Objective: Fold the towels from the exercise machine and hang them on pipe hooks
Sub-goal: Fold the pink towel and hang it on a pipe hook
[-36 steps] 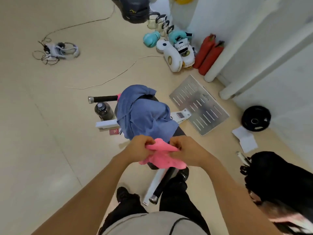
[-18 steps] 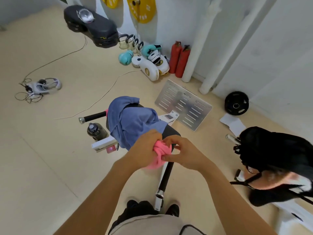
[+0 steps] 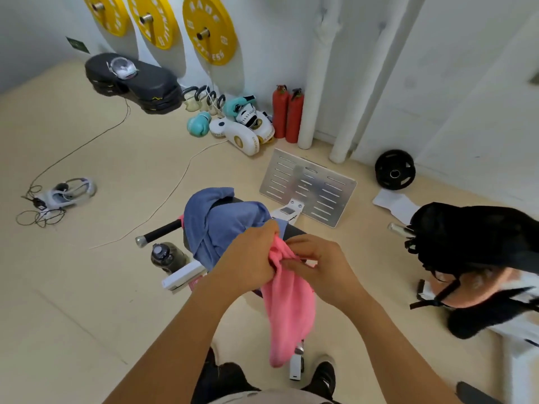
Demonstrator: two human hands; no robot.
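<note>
Head camera, looking down over both forearms: the left hand and right hand are closed on the top edge of a pink towel, pinching it between them in front of the person's waist. Half a second ago the cloth was a tight wad between the fists; it now hangs in a long drape toward the shoes, and the view has tilted up to take in the wall. That reads as the towel being shaken out for a fold, not yet folded.

A blue towel lies heaped over the exercise machine, touching the left hand's knuckles, so at least one more piece waits. A sliver of pink shows at its left edge, possibly a third cloth, though too little is visible to be sure.

Two white wall pipes rise behind the machine; no hooks can be made out on them from here.

Of containers, a dark water bottle stands capped just beside the machine, contents not visible. Two red fire extinguishers stand against the wall near the pipes.
</note>
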